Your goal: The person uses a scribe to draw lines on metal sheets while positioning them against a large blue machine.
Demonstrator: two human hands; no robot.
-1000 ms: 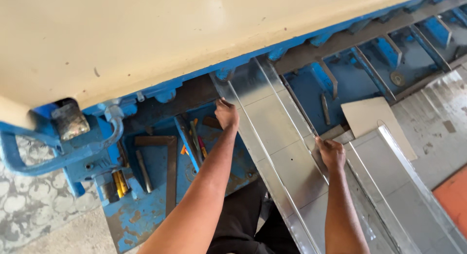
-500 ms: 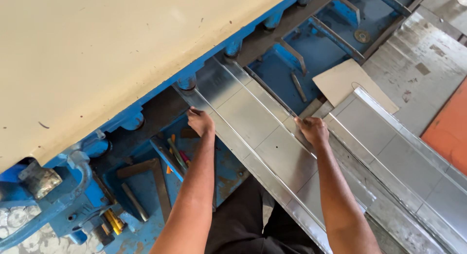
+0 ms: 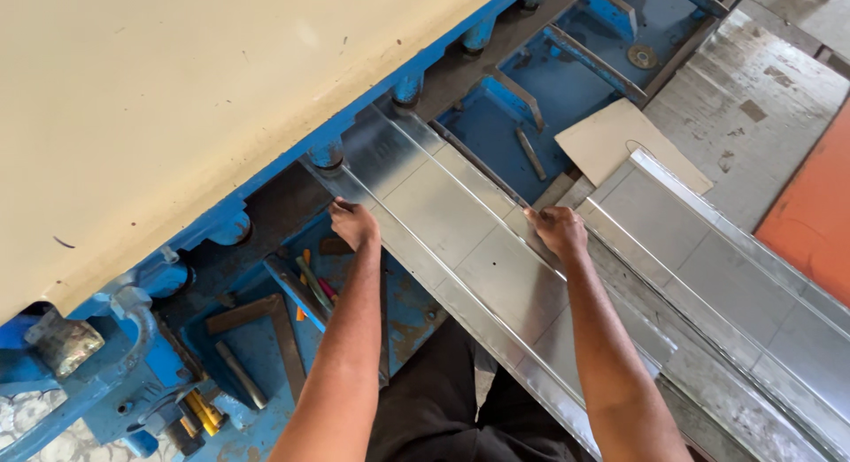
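Both hands grip the long, shiny grey sheet-metal channel with folded-up edges (image 3: 460,241), one on each long side, which seems the natural way to keep such a long, floppy piece square and level as its far end lies under the big cream-coloured machine housing (image 3: 195,99). The left hand (image 3: 356,223) curls its fingers over the channel's left flange, close to the machine's blue steel frame (image 3: 266,196); the right hand (image 3: 558,230) clamps down on the right flange, fingers wrapped over the raised edge. The channel runs from just beyond the hands, between the blue round hold-down pegs (image 3: 326,152), back toward the person's dark trousers (image 3: 443,409). Just right of the right hand lies a second grey folded metal channel (image 3: 726,276), almost touching the first, so there is little room on that side. Beyond it sit a beige flat cardboard sheet (image 3: 620,139) and a worn grey metal counter (image 3: 753,90). Left of the left arm, a blue tray holds rusty flat bars (image 3: 257,316) and a few small coloured hand tools (image 3: 312,285), well below the channel and out of its way.
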